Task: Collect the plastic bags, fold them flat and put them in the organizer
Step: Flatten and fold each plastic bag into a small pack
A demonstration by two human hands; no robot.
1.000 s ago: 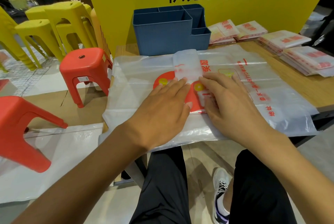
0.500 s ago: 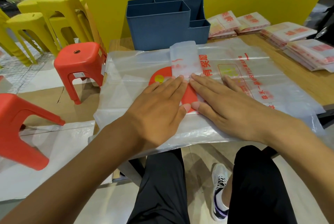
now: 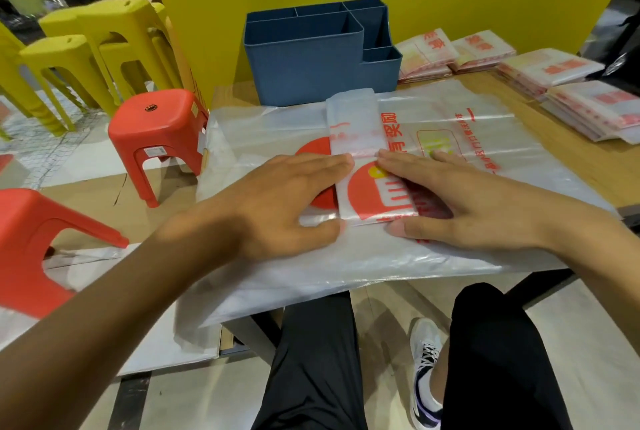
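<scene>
Left hand point(image 3: 284, 201) and right hand point(image 3: 460, 201), fingers straight, press the folded strip point(image 3: 360, 138) flat to crease it; organizer point(image 3: 311, 58) waits at 12 o'clock

light: bright, even | shadows: soft | edges: wide-angle bowed | focus: slightly soft

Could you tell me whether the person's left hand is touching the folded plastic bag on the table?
Touching. The head view shows the left hand lying flat on the folded plastic bag, fingertips pressed at its crease beside the right hand.
</scene>
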